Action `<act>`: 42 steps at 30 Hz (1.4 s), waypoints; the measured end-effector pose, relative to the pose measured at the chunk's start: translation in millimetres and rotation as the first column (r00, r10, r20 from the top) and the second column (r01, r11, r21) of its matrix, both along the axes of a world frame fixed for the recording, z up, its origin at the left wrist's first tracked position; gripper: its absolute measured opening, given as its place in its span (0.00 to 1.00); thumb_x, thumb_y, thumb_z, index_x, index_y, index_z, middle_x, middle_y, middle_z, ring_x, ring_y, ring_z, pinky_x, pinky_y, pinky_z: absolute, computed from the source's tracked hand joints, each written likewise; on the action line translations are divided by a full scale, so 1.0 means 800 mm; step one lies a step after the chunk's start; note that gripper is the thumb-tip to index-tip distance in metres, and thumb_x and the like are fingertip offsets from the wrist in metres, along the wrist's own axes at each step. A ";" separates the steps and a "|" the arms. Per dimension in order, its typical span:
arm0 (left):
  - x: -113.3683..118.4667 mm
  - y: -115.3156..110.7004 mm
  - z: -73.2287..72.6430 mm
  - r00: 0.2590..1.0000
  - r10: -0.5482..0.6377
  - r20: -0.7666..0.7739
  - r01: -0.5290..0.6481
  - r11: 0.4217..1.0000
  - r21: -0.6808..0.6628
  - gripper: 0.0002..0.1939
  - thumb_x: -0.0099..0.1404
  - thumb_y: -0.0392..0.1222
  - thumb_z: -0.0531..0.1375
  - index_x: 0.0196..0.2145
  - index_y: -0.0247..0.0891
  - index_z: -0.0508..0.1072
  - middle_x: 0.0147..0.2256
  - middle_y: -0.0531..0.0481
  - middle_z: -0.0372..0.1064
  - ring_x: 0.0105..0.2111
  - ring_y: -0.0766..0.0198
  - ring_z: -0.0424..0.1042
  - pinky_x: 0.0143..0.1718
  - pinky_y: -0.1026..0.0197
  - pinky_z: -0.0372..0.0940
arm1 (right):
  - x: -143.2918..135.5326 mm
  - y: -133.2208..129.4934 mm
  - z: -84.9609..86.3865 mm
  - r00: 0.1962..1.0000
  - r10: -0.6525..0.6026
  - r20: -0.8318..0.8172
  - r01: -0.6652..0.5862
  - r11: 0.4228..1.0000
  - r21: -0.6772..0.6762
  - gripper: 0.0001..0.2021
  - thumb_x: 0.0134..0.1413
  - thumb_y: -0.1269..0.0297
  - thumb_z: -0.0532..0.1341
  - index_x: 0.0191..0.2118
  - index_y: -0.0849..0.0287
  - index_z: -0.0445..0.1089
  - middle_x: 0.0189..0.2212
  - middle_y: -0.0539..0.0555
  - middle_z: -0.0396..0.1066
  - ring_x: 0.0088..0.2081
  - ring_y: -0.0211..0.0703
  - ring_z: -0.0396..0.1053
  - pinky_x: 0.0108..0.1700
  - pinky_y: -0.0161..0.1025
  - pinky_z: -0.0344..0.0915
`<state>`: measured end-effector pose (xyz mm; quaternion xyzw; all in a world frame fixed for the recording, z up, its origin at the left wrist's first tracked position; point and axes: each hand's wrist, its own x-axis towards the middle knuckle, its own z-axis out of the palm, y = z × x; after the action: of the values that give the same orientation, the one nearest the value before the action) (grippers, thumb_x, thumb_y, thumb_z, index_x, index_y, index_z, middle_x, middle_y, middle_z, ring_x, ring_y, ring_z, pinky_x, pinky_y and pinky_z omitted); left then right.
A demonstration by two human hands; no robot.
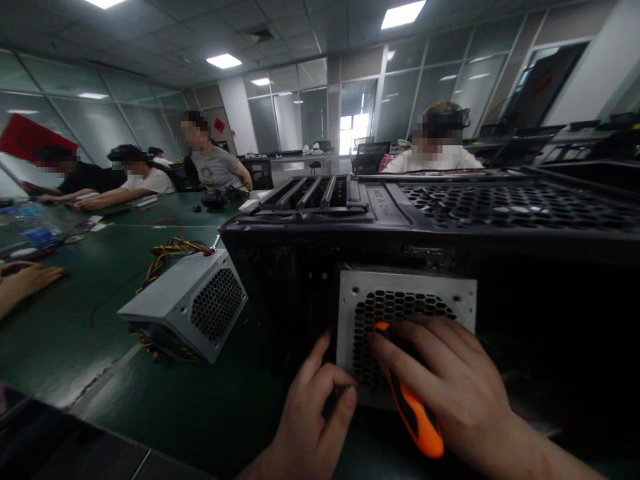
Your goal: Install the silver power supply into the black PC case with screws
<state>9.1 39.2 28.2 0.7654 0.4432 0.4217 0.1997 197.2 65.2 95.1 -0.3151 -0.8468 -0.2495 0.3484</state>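
Note:
A metal power supply unit (407,283) with a honeycomb grille sits inside the open black computer case (390,207). My left hand (320,407) is at its lower left edge, fingers apart and curved, with nothing seen in them. My right hand (450,373) lies over the grille, its fingers wrapped round an orange and black tool handle (420,423). The handle slants down to the right in front of the unit. The tool's working end is hidden.
A second power supply (185,300) with bundled cables (183,247) stands on the green table (220,413) left of the case. Another person's hand (35,280) rests at the far left, near plastic bottles (35,227). Several people sit or stand beyond.

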 end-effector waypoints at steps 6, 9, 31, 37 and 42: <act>-0.001 -0.001 -0.002 1.000 -0.001 0.008 0.001 1.000 -0.019 0.09 0.66 0.40 0.50 0.36 0.40 0.69 0.60 0.41 0.56 0.60 0.56 0.55 0.55 0.51 0.58 | 0.004 -0.012 0.029 1.000 -0.027 0.011 0.028 0.996 -0.085 0.17 0.63 0.71 0.42 0.40 0.57 0.68 0.31 0.54 0.68 0.34 0.45 0.64 0.34 0.41 0.61; -0.001 -0.001 -0.002 1.000 -0.019 0.014 0.019 1.000 -0.021 0.09 0.66 0.40 0.50 0.37 0.41 0.69 0.60 0.42 0.55 0.60 0.57 0.55 0.55 0.52 0.58 | 0.022 -0.030 0.031 0.998 0.004 -0.059 -0.016 0.976 -0.218 0.14 0.64 0.64 0.46 0.45 0.53 0.67 0.36 0.51 0.68 0.37 0.39 0.67 0.34 0.34 0.64; 0.001 -0.002 -0.001 1.000 0.022 -0.015 -0.022 0.999 0.030 0.09 0.66 0.40 0.50 0.37 0.40 0.70 0.59 0.40 0.56 0.59 0.55 0.58 0.52 0.51 0.62 | -0.014 -0.052 -0.039 0.018 -0.418 -0.908 -0.570 0.742 -0.353 0.13 0.42 0.58 0.69 0.37 0.51 0.74 0.33 0.52 0.73 0.29 0.39 0.73 0.32 0.31 0.72; -0.001 0.001 -0.001 0.999 0.031 -0.031 -0.028 0.996 0.084 0.09 0.66 0.41 0.51 0.37 0.41 0.70 0.59 0.39 0.58 0.58 0.55 0.60 0.50 0.52 0.64 | -0.005 -0.051 -0.057 -0.071 -0.480 -0.874 -0.598 0.722 -0.348 0.18 0.35 0.61 0.72 0.37 0.52 0.74 0.35 0.55 0.73 0.31 0.44 0.73 0.30 0.35 0.72; 0.003 -0.002 -0.007 0.998 0.062 0.020 -0.063 0.995 0.071 0.10 0.66 0.44 0.51 0.35 0.41 0.71 0.59 0.41 0.58 0.58 0.55 0.61 0.51 0.52 0.63 | -0.021 -0.048 -0.043 -0.240 -0.566 -0.789 -0.644 0.701 -0.308 0.17 0.27 0.61 0.75 0.30 0.49 0.75 0.26 0.52 0.73 0.22 0.42 0.71 0.21 0.32 0.70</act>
<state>11.9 37.9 22.9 0.7541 0.4497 0.4501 0.1628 180.2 26.5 60.4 -0.4480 -0.2428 0.4673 0.7225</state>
